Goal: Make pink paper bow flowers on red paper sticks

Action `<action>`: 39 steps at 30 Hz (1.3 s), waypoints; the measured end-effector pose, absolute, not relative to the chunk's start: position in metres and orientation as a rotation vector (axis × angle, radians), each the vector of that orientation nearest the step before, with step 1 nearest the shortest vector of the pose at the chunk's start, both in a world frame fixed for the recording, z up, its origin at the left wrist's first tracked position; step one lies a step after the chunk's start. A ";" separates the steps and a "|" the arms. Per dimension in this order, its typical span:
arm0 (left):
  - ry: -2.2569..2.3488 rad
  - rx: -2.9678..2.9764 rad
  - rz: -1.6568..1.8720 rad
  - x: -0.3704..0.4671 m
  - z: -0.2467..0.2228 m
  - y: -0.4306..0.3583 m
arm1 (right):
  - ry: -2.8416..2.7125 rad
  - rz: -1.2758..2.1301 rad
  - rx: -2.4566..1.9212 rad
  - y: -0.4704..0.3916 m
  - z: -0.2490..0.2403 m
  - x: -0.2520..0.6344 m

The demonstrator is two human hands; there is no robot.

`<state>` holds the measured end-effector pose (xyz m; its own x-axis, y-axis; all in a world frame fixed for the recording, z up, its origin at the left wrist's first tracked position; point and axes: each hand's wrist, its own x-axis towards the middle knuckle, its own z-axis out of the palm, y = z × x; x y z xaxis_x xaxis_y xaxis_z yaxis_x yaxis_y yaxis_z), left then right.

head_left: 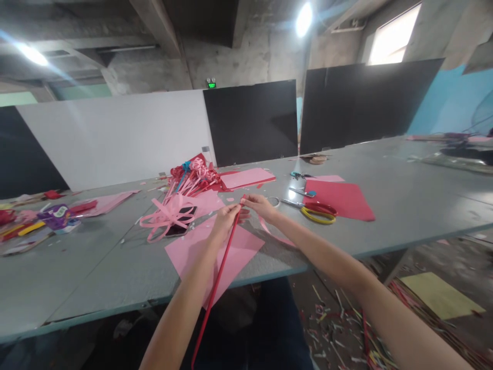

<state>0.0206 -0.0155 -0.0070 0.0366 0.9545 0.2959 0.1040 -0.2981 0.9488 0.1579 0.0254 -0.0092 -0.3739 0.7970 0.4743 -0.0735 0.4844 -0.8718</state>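
Observation:
A long red paper strip [221, 275] runs from my fingertips down past the table's front edge. My left hand [226, 217] pinches it near its upper end. Right beside it, my right hand [259, 205] has its thumb and finger closed on the tip of the same strip. Beneath the hands lies a pink paper sheet [242, 252], its corner hanging over the edge. Loops of pink paper strip [154, 221] rest to the left, partly over a dark phone [179, 226]. A loose pink strip [275, 235] lies under my right forearm.
Scissors with red and yellow handles [318, 213] lie right of my hands, near a roll of tape [274, 201] and a red paper sheet [342, 199]. A bundle of curled paper flowers [196, 172] stands behind. A purple packet [57, 217] sits left. Paper scraps litter the floor.

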 end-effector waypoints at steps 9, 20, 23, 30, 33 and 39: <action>1.330 1.769 1.440 0.021 -0.009 -0.018 | -1.688 1.094 -0.805 0.031 -0.016 0.157; 1.361 1.602 1.569 0.018 -0.010 -0.012 | -1.767 1.163 -0.765 0.031 -0.010 0.164; 1.351 1.571 1.576 0.018 -0.010 -0.012 | -1.802 1.127 -0.835 0.030 -0.008 0.165; 1.328 1.549 1.589 0.020 -0.007 -0.015 | -1.877 0.989 -0.893 0.032 -0.006 0.167; 1.288 1.504 1.568 0.020 -0.006 -0.015 | -1.886 0.958 -0.883 0.035 -0.008 0.167; 1.197 1.414 1.460 0.018 -0.003 -0.012 | -1.909 0.946 -0.818 0.037 -0.008 0.169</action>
<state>0.0179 -0.0120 -0.0028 -0.0944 0.9564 0.2764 0.0834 -0.2691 0.9595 0.1687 0.0365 -0.0077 -0.4407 0.8095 0.3880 0.1816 0.5037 -0.8446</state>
